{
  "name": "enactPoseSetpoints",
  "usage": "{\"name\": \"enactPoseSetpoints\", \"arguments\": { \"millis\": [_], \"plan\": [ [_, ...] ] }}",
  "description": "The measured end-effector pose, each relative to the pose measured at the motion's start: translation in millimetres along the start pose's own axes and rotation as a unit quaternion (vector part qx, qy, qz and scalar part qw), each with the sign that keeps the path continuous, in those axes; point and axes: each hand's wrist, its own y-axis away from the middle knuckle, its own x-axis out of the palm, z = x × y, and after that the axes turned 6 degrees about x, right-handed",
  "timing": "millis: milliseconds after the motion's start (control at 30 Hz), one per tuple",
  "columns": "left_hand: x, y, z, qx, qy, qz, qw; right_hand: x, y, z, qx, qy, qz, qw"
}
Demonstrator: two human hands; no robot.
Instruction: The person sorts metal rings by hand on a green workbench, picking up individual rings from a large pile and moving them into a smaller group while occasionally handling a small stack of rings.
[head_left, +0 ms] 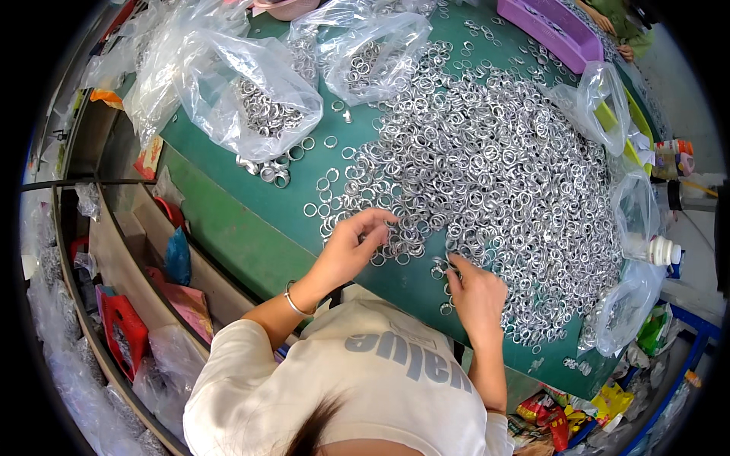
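Observation:
A broad heap of silver metal rings (502, 167) spreads over the green table (251, 205). My left hand (351, 249) reaches into the near left edge of the heap. Its fingers stretch over the rings with the thumb apart from them, and I see nothing held between them. To the right, my right hand (477, 295) is closed at the fingertips on a few small metal rings (439, 267), just above bare green surface near the table's front edge. The fingers partly cover these rings. Other loose rings lie close to both hands.
Clear plastic bags (285, 95) holding rings stand at the far left. A purple basket (551, 30) sits at the far right, near another person's hand (604, 23). More plastic bags (631, 304) hang along the right edge. An open drawer (141, 266) is on my left.

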Motion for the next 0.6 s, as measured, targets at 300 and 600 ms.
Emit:
{"name": "enactPoseSetpoints", "arguments": {
  "millis": [300, 600],
  "plan": [
    [16.8, -32.9, -9.1, 0.196, -0.402, -0.027, 0.894, 8.1, -51.2, 27.3, -0.008, 0.044, -0.042, 0.998],
    [3.3, -19.3, -0.7, 0.180, -0.411, 0.051, 0.892, 7.8, -28.5, 16.5, -0.038, -0.054, -0.010, 0.998]
  ]
}}
